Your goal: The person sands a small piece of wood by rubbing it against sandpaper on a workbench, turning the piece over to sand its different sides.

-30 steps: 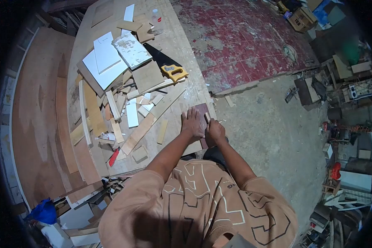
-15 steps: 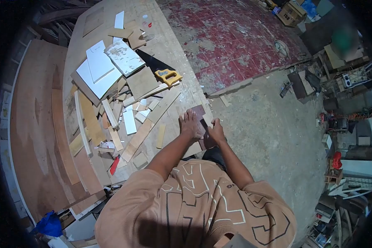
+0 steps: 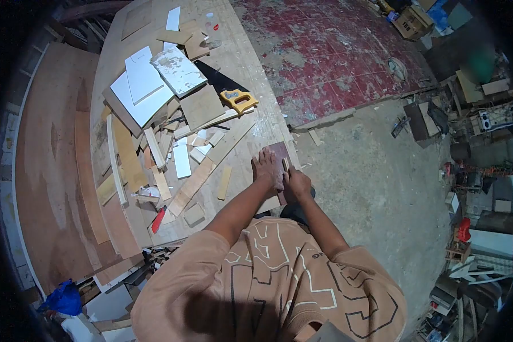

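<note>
Reddish-brown board [image 3: 279, 151] is lying near centre frame; I'm seeing the left hand [image 3: 265, 170] pressing it, fingers extended, and the right hand [image 3: 298, 184] gripping a slim pale-edged piece [image 3: 285, 164]. Slackening left-hand pressure could be letting the board slide.

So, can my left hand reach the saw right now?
Probably yes: the way to the yellow-handled saw looks free of obstacles, but your left hand would first have to come off the dark red board.
</note>
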`<state>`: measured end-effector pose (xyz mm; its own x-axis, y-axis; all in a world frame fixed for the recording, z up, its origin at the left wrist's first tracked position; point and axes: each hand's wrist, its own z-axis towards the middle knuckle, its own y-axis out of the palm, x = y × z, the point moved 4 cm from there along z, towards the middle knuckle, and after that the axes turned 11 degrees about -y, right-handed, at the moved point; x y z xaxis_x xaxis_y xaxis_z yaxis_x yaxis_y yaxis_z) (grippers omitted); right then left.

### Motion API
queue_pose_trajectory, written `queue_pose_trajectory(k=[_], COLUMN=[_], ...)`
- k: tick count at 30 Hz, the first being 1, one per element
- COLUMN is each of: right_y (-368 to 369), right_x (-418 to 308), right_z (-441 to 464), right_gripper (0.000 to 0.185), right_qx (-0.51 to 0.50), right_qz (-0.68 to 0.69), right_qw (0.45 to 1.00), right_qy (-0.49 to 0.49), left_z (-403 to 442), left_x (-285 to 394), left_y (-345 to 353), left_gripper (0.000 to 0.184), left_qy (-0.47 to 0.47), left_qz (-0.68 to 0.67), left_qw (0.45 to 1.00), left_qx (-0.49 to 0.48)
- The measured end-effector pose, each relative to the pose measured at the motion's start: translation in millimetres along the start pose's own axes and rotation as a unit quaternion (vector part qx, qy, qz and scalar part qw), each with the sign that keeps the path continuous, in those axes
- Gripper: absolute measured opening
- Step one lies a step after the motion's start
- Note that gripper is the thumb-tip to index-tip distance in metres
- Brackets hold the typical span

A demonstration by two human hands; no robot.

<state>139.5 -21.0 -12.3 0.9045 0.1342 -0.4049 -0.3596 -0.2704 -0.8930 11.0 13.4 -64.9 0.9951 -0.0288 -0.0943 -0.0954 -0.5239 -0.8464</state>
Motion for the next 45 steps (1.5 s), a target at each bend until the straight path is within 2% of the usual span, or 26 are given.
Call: queue_pose_trajectory(k=[2,6,8,12,15,20,23,27,33,35,37,39,41,45], right_y=[1,4,8,15,14,17,21,27,24,31,29,17,-9,3], right_x=[-2,-5,-2,1,0,1,4,5,10,12,7,-5,-25,-18], right_z=[1,1,2,3,1,0,-2,0,-28,-30,-7,22,53,86], right_gripper=[0.03,0.028,0.028,0.029,0.03,0.028,0.028,0.024,0.022,0.022,0.022,0.024,0.026,0.03], right_qx=[0.015,0.014,0.022,-0.004,-0.006,0.009,0.026,-0.005,-0.035,-0.041,-0.019,-0.035,-0.011,0.01], right_qz=[-0.002,0.0,-0.003,-0.006,-0.008,-0.002,-0.002,0.01,0.027,0.036,0.015,0.0,-0.007,-0.007], right_qw=[1.0,1.0,1.0,1.0,1.0,1.0,1.0,1.0,0.999,0.998,0.999,0.999,1.0,1.0], right_qy=[-0.012,0.0,0.0,-0.004,-0.008,-0.013,-0.011,-0.006,-0.001,-0.012,-0.04,-0.036,-0.027,-0.027], left_z=[-29,-31,-19,-19,-26,-28,-28,-29,-6,-14,-24,-28,-28,-23], left_x=[-3,0,6,7,2,-9,-8,-8,-7,-11,-12,-11,-11,-10], left_y=[-42,-45,-28,-40,-47,-44,-45,-47,-27,-40,-51,-56,-58,-51], left_gripper=[0.147,0.151,0.145,0.145,0.155,0.161,0.163,0.162,0.161,0.161,0.16,0.159,0.158,0.157], left_qy=[0.002,0.014,0.001,-0.001,0.03,0.042,0.033,0.037,0.023,0.052,0.046,0.044,0.051,0.035], left_qz=[-0.002,0.065,0.079,0.091,0.093,-0.011,-0.01,0.013,-0.02,-0.055,-0.038,-0.021,-0.048,-0.029], left_qw=[0.998,0.996,0.997,0.996,0.995,0.999,0.998,0.998,0.999,0.991,0.992,0.993,0.991,0.993], left_qx=[-0.068,-0.064,-0.008,-0.026,-0.033,-0.028,-0.045,-0.055,-0.041,-0.113,-0.108,-0.106,-0.111,-0.107])
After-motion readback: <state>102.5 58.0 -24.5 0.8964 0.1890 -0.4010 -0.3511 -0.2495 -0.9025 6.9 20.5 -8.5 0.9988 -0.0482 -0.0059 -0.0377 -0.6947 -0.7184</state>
